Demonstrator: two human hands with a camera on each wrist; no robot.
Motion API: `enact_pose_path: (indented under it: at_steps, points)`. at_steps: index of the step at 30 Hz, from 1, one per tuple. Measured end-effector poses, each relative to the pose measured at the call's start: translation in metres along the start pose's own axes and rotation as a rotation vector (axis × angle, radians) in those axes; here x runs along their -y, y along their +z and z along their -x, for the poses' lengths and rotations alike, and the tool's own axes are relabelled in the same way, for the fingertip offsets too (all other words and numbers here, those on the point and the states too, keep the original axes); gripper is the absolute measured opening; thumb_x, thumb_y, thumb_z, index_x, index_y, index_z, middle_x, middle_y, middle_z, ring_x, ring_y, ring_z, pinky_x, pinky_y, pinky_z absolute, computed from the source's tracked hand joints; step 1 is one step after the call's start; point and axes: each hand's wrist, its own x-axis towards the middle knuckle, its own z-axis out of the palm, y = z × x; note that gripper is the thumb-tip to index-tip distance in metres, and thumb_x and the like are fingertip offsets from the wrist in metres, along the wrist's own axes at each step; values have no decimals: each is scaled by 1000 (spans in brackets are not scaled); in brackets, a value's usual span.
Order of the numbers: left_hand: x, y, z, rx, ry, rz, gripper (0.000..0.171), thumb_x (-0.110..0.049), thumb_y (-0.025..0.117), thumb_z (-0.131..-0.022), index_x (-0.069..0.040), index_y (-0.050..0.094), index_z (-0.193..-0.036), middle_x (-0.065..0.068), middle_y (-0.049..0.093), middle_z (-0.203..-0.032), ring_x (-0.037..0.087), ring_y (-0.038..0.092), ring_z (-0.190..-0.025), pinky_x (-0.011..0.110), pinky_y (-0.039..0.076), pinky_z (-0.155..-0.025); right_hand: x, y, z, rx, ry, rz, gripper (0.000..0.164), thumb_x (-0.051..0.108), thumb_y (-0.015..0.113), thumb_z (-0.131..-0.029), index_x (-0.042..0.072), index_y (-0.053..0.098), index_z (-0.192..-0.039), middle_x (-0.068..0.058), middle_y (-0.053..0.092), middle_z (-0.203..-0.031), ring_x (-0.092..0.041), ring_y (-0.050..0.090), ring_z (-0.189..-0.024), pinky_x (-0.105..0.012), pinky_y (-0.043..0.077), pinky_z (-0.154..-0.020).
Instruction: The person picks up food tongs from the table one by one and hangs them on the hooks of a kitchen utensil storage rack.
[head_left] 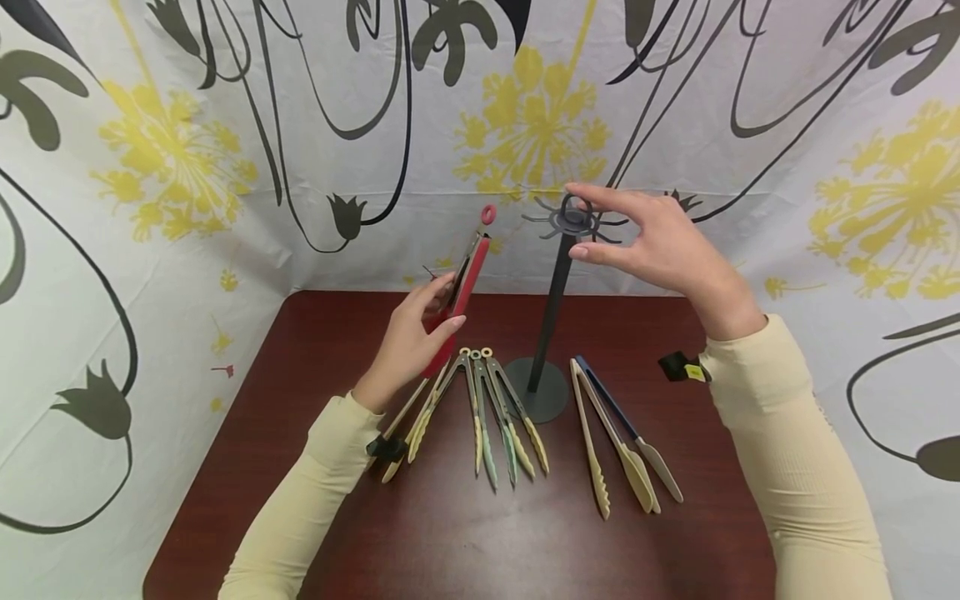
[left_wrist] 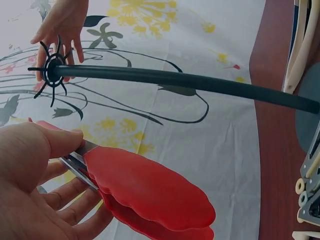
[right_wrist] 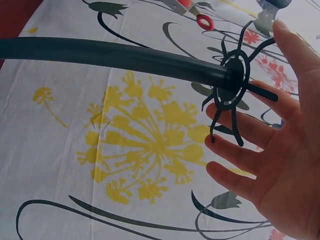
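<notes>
My left hand grips a pair of red tongs by the metal-and-red handles, above the table left of a dark stand. Their red loop points up and away. In the left wrist view, the scalloped red heads lie close together. My right hand is at the stand's top, thumb and fingers spread about the ring of hooks. Seen from the right wrist, those fingers are extended behind the hooks, and the thumb tip is right at one hook's end. Nothing hangs on the hooks.
Several metal tongs with cream and green tips lie fanned left of the stand's round base. To its right lie cream tongs and blue-handled tongs. A patterned cloth rises behind the brown table.
</notes>
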Motion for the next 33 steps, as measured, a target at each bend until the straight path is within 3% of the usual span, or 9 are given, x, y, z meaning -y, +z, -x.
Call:
enact_pose_path:
  at_steps: [4,10,33]
  points:
    - [-4,4,-1,10,7,17,62,-19,72,-91,-21,47,-148,10,60,-127,21,60,-116,41,53,-98,1,-2,0,11,6,-2,68,48,73,-86,53,39,-145,-2,64,-137,-28,47,-138,-56,35,-110]
    - [-9,7,-2,26,6,65,62,-19,71,-92,-22,46,-148,8,59,-128,20,60,-116,42,53,-98,3,-2,0,13,2,15,70,49,73,-86,46,40,-148,-3,63,-138,-30,47,-137,-57,34,-111]
    - [-12,19,-5,38,27,89,62,-19,70,-92,-22,45,-149,8,58,-131,21,60,-117,42,53,-98,3,0,2,12,34,29,68,50,73,-86,52,39,-145,-7,57,-143,-33,46,-135,-60,33,-110]
